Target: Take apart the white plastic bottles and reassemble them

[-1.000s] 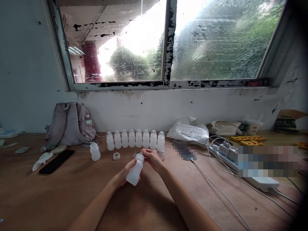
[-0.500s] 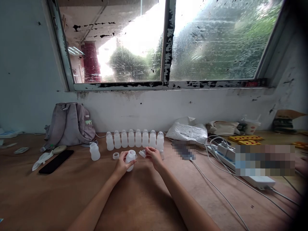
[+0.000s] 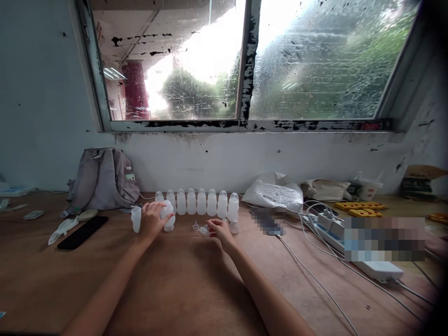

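Note:
My left hand (image 3: pixel 151 223) has its fingers and thumb around a frosted white baby bottle (image 3: pixel 168 210), directly above a white collar ring (image 3: pixel 169 228); whether the two touch is unclear. Beside that hand, on its left, stands another frosted bottle (image 3: pixel 136 219) without a top. My right hand (image 3: pixel 220 232) pinches a small translucent piece (image 3: pixel 204 231) low over the table. Close to it lies a clear bottle teat (image 3: pixel 195 226). Behind the hands, several capped bottles (image 3: pixel 201 202) form a row, the leftmost partly hidden by my left hand.
A black phone (image 3: pixel 83 232) and a grey backpack (image 3: pixel 105 179) are at the left. To the right are a silvery plastic bag (image 3: pixel 276 191), a white power strip (image 3: pixel 374 267) with trailing cables, and yellow blocks (image 3: pixel 360 206). A clear domed part (image 3: pixel 234 227) sits behind my right wrist.
My left hand has carried the bottle left, from in front of the row to the collar ring. My right hand, apart from the bottle since half a second ago, has lowered slightly with the translucent piece.

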`<state>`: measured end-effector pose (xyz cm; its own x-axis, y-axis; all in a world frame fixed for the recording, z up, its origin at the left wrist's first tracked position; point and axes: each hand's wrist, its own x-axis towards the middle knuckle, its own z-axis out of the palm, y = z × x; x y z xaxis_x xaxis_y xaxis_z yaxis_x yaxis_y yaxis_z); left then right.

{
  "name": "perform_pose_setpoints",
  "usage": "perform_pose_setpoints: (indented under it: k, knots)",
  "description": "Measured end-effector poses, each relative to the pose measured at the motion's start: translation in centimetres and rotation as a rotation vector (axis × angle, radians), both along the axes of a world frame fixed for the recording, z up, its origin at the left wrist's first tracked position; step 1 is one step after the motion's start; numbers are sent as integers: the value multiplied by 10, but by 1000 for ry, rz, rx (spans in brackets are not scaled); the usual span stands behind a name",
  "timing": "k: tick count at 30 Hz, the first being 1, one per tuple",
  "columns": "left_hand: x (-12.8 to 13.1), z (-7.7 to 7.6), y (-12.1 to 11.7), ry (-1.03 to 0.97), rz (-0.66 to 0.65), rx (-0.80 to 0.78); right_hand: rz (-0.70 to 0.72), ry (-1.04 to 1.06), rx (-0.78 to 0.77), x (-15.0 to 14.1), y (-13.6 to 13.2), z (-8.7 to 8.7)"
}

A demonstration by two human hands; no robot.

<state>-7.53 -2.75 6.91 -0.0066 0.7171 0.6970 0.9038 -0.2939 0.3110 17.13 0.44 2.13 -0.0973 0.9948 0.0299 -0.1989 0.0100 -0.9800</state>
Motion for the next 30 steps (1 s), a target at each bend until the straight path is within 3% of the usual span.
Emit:
perform_pose_setpoints:
  k: [4,8,15,24,30]
  knots:
    - [-41,12,18,185,147,-15,56,-23,-22,-6,-3,-3]
    - [-60,3,35,326,257,-66,61,-80,20,-12,-4,-8]
    - [-68,-17,47,452,375,-134,43,-255,143,-18,-2,-18]
    - [-64,-15,50,447,486,-168,72,-562,440,-23,-12,-18]
    - [-62,-13,44,407,468,-169,83,-731,584,-24,-14,-25]
